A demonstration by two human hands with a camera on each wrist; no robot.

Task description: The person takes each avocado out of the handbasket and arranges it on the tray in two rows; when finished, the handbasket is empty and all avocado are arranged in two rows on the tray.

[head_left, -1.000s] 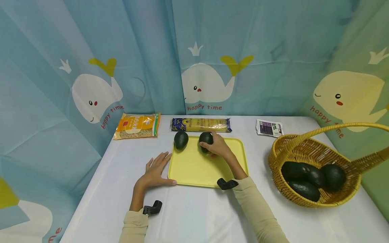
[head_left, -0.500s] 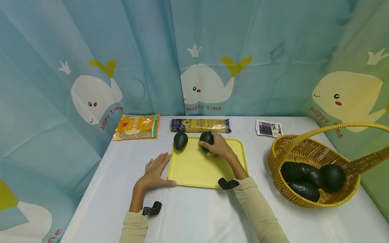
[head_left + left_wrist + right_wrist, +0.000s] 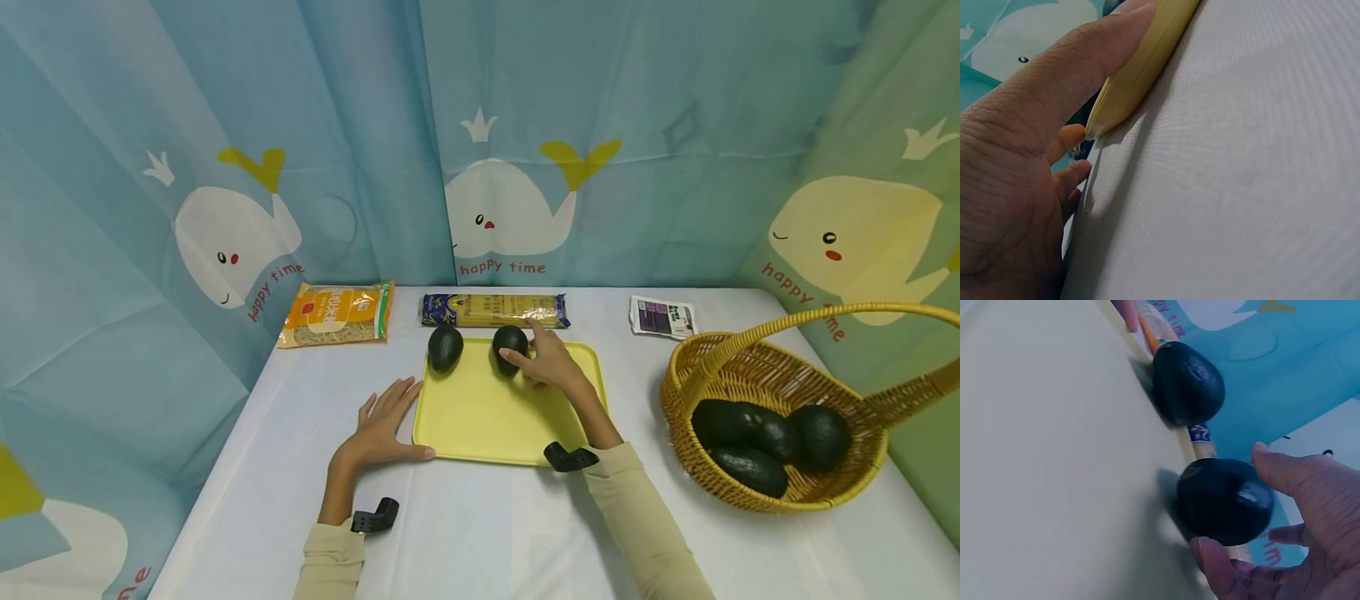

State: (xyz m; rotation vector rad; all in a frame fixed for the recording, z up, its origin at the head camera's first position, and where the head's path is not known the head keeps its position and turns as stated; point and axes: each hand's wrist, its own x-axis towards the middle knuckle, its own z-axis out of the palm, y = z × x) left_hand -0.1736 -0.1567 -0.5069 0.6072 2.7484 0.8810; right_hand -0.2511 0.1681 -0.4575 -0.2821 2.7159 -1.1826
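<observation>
Two dark green avocados stand on the yellow tray [image 3: 480, 417] near its far edge: the left avocado [image 3: 446, 348] at the corner, the other avocado [image 3: 509, 340] right of it. My right hand [image 3: 551, 362] is spread around the right-hand avocado. In the right wrist view, thumb and fingers are parted about this avocado [image 3: 1225, 503], the thumb just off its surface; whether a fingertip touches it, I cannot tell. My left hand [image 3: 378, 429] rests at the tray's left front corner, fingers extended along the side. Its thumb touches the tray's rim [image 3: 1141, 69] in the left wrist view.
At right stands a wicker basket [image 3: 873, 475] with a tall handle and several avocados [image 3: 750, 471] inside. Along the back lie an orange grain bag [image 3: 337, 315], a long yellow-and-blue packet [image 3: 495, 309] and a small purple-and-white packet [image 3: 663, 317]. A curtain [image 3: 637, 225] hangs behind the table.
My right hand has loosened from the right-hand avocado and shifted slightly to the right, its fingers spreading. The avocado stays on the tray. My left hand has not moved.
</observation>
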